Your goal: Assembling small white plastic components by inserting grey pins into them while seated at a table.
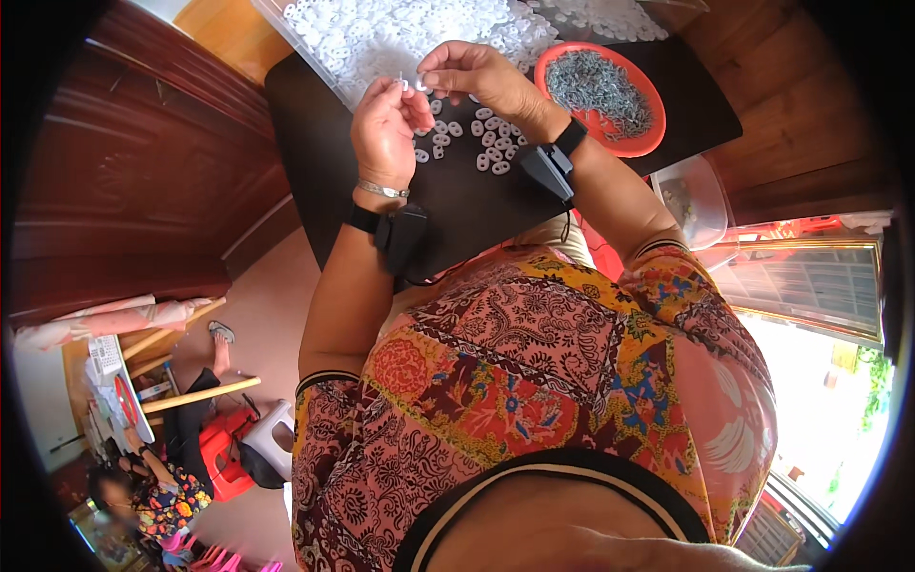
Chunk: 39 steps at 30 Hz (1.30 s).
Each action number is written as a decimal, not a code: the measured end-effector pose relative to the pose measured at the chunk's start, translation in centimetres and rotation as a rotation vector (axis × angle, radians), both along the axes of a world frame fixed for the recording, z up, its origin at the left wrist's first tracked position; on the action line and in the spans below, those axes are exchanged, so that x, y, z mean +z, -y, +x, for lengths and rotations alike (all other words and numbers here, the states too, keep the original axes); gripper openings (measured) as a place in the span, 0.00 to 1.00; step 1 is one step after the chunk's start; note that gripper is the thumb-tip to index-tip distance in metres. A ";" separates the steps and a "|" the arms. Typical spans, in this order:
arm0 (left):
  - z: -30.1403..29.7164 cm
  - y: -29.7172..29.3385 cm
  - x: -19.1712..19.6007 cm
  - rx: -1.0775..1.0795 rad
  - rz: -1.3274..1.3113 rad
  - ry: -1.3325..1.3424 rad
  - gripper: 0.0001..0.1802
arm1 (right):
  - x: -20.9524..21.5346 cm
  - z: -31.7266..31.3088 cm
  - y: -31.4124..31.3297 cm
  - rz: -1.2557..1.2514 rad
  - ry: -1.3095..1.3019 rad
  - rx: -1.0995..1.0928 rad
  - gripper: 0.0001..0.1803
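Above the dark table (419, 238) my two hands nearly meet. The thumb and fingers of my left hand (383, 133) pinch a small white plastic piece (404, 85). Right beside it, my right hand (488, 84) pinches another small white piece (421, 85); whether the two pieces touch cannot be made out. Below the hands lie several loose white oval pieces with two holes (498, 143), in two loose groups. To the right, a round orange-red basin (652, 139) holds many small grey metal parts (596, 91), perhaps screws or hooks.
A clear tub (315, 55) heaped with white plastic pieces (429, 33) stands at the table's far side. Another clear container (691, 205) is by the right edge. Dark red wooden panelling (143, 162) rises at left. Lower left, another person (172, 496) sits near a red stool (224, 458).
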State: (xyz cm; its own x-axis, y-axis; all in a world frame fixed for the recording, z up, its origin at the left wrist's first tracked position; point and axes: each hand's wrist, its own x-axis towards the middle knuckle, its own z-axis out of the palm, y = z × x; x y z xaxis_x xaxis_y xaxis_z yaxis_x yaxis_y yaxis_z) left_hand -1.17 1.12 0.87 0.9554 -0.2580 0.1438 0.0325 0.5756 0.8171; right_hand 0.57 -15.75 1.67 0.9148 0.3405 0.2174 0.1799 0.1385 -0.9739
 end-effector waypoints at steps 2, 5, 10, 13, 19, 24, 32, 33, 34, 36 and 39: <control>0.0 0.0 0.1 0.006 -0.011 -0.008 0.09 | -0.2 -0.1 -0.2 0.036 0.005 -0.006 0.09; 0.0 0.1 0.2 0.011 -0.021 -0.013 0.09 | -0.2 -0.2 -0.2 -0.041 0.061 -0.030 0.09; 0.2 0.1 -0.4 0.004 -0.001 -0.041 0.09 | 0.3 -0.9 -0.5 -0.086 0.119 -0.016 0.07; 0.3 0.0 -0.4 0.042 0.056 0.036 0.08 | 0.0 -0.5 -0.2 -0.114 0.068 0.014 0.07; -0.1 0.2 0.3 0.121 0.108 0.057 0.09 | -0.5 -0.1 -0.1 0.046 0.039 0.103 0.08; -0.3 0.1 0.6 0.155 0.123 0.122 0.09 | 0.1 -0.3 0.0 0.055 0.049 0.119 0.09; -0.5 0.4 0.6 0.191 0.221 0.141 0.08 | 0.2 -0.3 0.2 0.081 0.079 0.092 0.10; -0.5 0.4 0.6 0.204 0.234 0.132 0.08 | 0.2 -0.3 0.2 0.089 0.068 0.085 0.09; -0.5 0.5 0.5 0.201 0.235 0.133 0.08 | 0.2 -0.3 0.2 0.096 0.058 0.078 0.09; -0.6 0.5 0.5 0.233 0.245 0.120 0.07 | 0.3 -0.2 0.3 0.086 0.058 0.052 0.09; -0.7 0.5 0.5 0.237 0.377 0.129 0.08 | 0.2 -0.1 0.5 0.077 0.065 0.022 0.10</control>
State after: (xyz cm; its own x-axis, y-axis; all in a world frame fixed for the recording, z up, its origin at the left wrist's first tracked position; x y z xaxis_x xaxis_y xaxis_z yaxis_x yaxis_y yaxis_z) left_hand -1.90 0.58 1.35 0.9747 -0.0920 0.2035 -0.1799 0.2164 0.9596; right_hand 0.44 -16.21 1.86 0.8904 0.3405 0.3021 0.2380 0.2174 -0.9466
